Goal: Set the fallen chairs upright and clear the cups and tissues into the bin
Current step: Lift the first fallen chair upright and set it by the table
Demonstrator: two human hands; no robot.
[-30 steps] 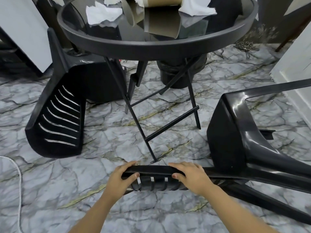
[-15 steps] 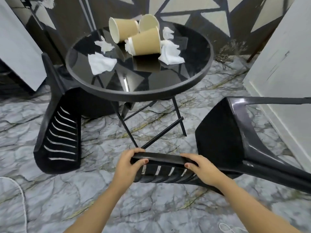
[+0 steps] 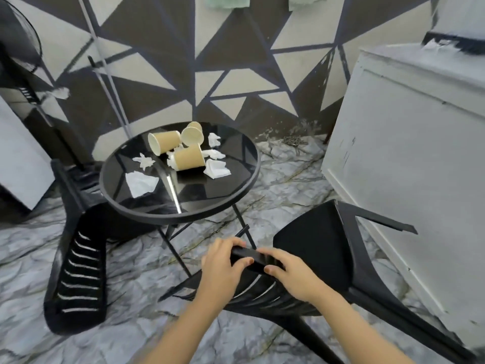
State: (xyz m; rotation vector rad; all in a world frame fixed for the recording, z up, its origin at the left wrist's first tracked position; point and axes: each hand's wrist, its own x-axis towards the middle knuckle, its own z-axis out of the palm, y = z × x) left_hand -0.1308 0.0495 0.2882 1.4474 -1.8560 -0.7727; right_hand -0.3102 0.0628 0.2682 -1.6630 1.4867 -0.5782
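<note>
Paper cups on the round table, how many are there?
4, all tipped over at the table's far side: one at left, one nearest, one behind it, one farthest, partly hidden.

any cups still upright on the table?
No: the paper cups on the round table all lie on their sides among crumpled tissues.

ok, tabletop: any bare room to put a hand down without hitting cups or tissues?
Yes. The near-right arc of the table, between the tissue beside the front cup and the rim, is bare glass, as is the far-right edge. The far-left half is crowded with cups and tissues.
</note>
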